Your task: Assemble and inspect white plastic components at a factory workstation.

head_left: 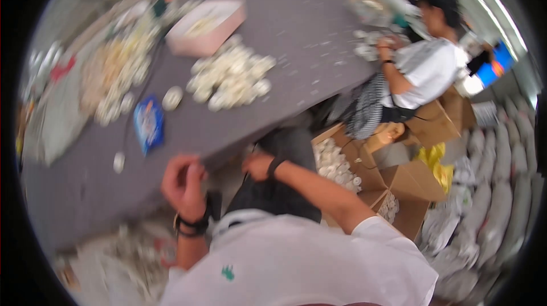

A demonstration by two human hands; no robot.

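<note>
My left hand [185, 183] is raised just off the near table edge, its fingers curled in toward the thumb. Blur hides whether anything sits between them. Over my lap, close to the table edge, my right hand [259, 165] is closed, and what it grips, if anything, cannot be made out. A blue packet [149, 123] lies on the table beyond my left hand, with a small white round piece [118, 162] to its left. Farther off is a heap of white round pieces [231, 75], with a single pale disc [172, 98] beside it.
A pink box [208, 27] stands behind the heap on the grey table [296, 27]. More pale pieces [117, 69] spread at left. Right of me are open cartons [410, 192] holding white parts, and stacked sacks [496, 175]. A co-worker [424, 61] sits at the table's right side.
</note>
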